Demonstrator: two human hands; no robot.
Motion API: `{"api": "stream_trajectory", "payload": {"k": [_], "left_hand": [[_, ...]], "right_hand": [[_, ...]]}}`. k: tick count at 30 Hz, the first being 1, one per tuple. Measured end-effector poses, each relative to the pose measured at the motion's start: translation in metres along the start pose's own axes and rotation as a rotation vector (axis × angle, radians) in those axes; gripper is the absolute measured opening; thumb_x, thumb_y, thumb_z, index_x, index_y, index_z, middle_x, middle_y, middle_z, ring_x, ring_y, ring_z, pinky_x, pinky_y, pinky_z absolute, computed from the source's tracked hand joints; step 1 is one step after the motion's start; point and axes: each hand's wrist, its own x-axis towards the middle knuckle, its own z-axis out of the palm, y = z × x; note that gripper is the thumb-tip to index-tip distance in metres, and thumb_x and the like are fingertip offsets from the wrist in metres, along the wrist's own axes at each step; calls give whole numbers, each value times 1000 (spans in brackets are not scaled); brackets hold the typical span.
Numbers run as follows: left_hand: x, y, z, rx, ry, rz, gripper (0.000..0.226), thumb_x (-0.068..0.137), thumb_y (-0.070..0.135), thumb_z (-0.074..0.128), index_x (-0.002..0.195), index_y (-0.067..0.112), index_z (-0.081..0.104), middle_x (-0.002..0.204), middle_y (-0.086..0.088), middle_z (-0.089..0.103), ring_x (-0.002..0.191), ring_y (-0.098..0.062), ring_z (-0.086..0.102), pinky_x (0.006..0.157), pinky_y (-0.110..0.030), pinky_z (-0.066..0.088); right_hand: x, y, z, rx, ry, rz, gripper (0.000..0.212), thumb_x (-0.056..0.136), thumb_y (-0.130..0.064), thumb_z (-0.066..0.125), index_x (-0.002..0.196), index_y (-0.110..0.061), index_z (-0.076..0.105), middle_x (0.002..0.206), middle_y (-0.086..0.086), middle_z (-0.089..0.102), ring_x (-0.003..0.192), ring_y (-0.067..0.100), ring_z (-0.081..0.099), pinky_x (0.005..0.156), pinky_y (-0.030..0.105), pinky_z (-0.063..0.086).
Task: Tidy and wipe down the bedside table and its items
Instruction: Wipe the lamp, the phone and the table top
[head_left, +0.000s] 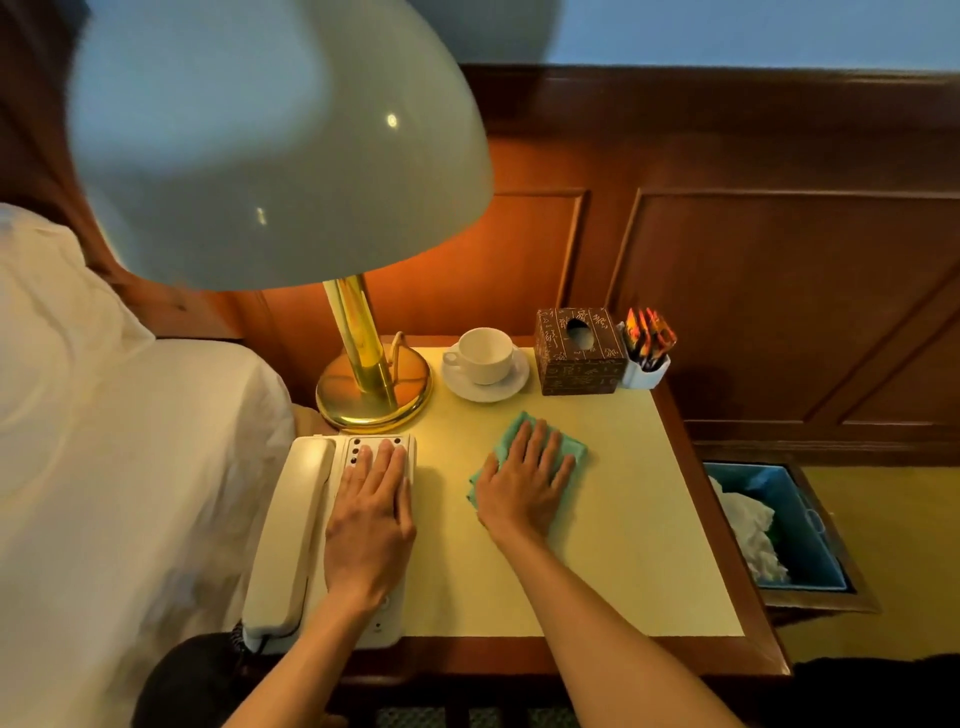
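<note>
The bedside table (649, 519) has a pale yellow top with a dark wood rim. My right hand (524, 480) lies flat, fingers straight, pressing a folded green cloth (574, 447) onto the middle of the top. My left hand (371, 512) rests flat on the keypad of a cream telephone (291, 525) at the table's left edge, handset in its cradle. Along the back stand a brass lamp (371, 384) with a big pale shade, a white cup (483, 353) on a saucer, a brown patterned tissue box (579, 353) and a white holder of sachets (647, 353).
A bed with white linen (104, 441) lies close on the left. Right of the table, on the floor, stands a bin with a blue liner (795, 519) holding crumpled white tissue. Wood wall panelling (779, 286) runs behind.
</note>
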Motion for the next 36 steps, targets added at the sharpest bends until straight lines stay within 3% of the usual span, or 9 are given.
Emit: {"api": "stream_trajectory", "payload": {"k": [5,6,10,14,15,20,25,30,36], "left_hand": [[1,-4,1,-30,1,7,50,101,32,44,148,32,27,156,11,23,148,-8,13,120,-31,12],[2,-4,1,-32,7,11,49,101,33,42,148,31,28,156,11,23,148,-8,13,120,-31,12],[1,-2,2,-27,30,10,50,98,37,36,147,31,30,155,11,24,147,-9,15,119,-31,13],[0,-3,1,-51,31,2,49,100,30,48,146,31,31,154,13,26,146,-9,18,119,-35,20],[1,-3,1,-62,30,0,50,98,29,51,146,31,33,153,13,27,146,-10,19,119,-36,21],[17,11,-2,-115,84,-44,39,92,19,62,130,19,59,140,-1,53,134,-26,46,107,-40,41],[76,64,20,-116,117,35,21,88,18,67,108,17,71,116,-2,69,96,-20,65,80,-34,56],[129,82,52,29,-80,63,29,92,26,63,120,23,69,128,1,63,107,-19,62,83,-31,52],[146,78,70,119,-163,115,21,92,23,62,108,17,75,113,-6,68,93,-27,65,74,-39,56]], "right_hand": [[29,14,-11,-30,-236,-809,61,99,-44,30,155,-29,11,163,-8,4,150,15,0,119,38,-7],[37,20,-11,-19,-218,-777,60,99,-44,30,155,-29,14,162,-9,8,150,14,2,120,38,-5],[29,11,-2,-41,-3,-122,65,98,-47,26,155,-20,8,163,1,3,150,23,-3,117,46,-9],[23,15,-9,-2,-203,-680,63,98,-47,28,155,-29,8,162,-9,0,150,15,-4,120,41,-9],[28,26,-11,8,-219,-714,62,97,-47,27,155,-30,11,162,-11,3,150,13,-1,120,39,-7],[27,53,-11,-10,34,-162,75,89,-54,5,155,-19,14,163,1,9,150,23,3,120,48,-1],[26,64,-12,16,-21,-242,79,88,-62,-5,155,-21,2,163,0,-4,150,22,-10,118,46,-10],[20,75,-8,47,43,-250,70,96,-61,8,152,-21,21,161,1,16,149,25,10,116,47,3],[22,73,-5,6,88,-237,67,95,-56,26,151,-19,30,159,4,25,147,27,20,115,49,10]]}}
